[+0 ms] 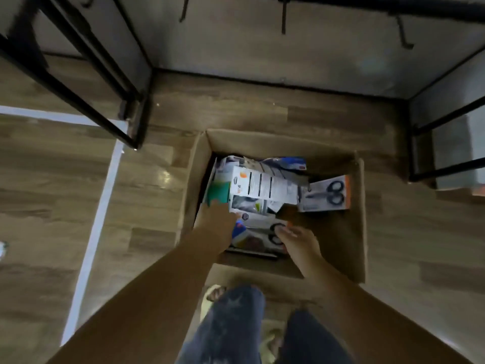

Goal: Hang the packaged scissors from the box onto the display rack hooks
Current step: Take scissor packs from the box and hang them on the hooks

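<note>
An open cardboard box point(357, 219) stands on the floor below me, holding several packaged items. A scissors pack point(325, 195) with black handles and an orange edge leans at the box's right. A white pack point(262, 185) lies face down in the middle. My left hand point(217, 219) reaches into the left side of the box among the packs; its fingers are hidden. My right hand point(296, 240) touches another scissors pack point(265, 227) near the front, fingers curled at its edge. Black rack hooks point(283, 17) jut from the panel above.
A black metal rack frame point(99, 82) stands at the left, another frame point(446, 143) at the right. White tape point(99, 214) runs across the wood floor. My legs in dark jeans point(236, 327) and sandalled feet are right behind the box.
</note>
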### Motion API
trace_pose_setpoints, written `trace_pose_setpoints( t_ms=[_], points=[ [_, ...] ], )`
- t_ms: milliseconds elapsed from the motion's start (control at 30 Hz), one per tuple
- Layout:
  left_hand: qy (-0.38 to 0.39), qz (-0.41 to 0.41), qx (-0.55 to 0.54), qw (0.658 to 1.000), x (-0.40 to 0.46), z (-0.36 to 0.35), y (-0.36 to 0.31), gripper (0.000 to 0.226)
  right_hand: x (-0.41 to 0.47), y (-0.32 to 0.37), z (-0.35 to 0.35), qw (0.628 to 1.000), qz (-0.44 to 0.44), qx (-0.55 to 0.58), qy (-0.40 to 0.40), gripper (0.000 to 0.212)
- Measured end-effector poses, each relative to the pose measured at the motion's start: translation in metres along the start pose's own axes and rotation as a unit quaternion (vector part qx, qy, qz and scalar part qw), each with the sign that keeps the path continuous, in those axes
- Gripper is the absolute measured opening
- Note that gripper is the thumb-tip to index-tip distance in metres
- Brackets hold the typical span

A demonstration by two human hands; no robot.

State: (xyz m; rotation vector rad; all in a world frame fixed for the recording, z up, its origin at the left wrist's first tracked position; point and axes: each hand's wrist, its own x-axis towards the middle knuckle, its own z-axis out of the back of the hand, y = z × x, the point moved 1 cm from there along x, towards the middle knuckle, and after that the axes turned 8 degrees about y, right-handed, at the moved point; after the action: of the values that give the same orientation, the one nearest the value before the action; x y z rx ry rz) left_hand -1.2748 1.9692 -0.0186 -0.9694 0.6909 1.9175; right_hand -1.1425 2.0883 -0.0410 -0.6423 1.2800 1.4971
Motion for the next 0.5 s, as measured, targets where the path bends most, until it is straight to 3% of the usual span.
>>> trace_pose_setpoints(
  t_ms=[100,200,233,367,433,500],
  points=[
    [-0.011,0.020,-0.031,0.999,0.076,-0.031,-0.005,0.036,0.076,-0.008,-0.026,0.966,-0.065,0.249,-0.025,0.036],
    [-0.004,0.078,-0.049,0.996,0.137,-0.045,0.009,0.027,0.145,-0.003,-0.036,0.858,-0.054,0.509,0.046,0.091],
    [-0.018,0.097,-0.045,0.994,0.154,-0.049,0.016,0.026,0.167,0.000,-0.037,0.827,-0.024,0.558,0.061,0.095],
    [-0.098,0.125,-0.051,0.986,0.193,-0.065,0.031,0.021,0.220,0.024,-0.035,0.724,0.120,0.668,0.125,0.072],
    [-0.119,0.125,-0.078,0.982,0.202,-0.073,0.027,0.024,0.224,0.040,-0.031,0.719,0.129,0.667,0.151,0.082],
    [-0.123,0.132,-0.101,0.978,0.205,-0.077,0.024,0.024,0.220,0.052,-0.026,0.743,0.100,0.649,0.132,0.087]
  ],
)
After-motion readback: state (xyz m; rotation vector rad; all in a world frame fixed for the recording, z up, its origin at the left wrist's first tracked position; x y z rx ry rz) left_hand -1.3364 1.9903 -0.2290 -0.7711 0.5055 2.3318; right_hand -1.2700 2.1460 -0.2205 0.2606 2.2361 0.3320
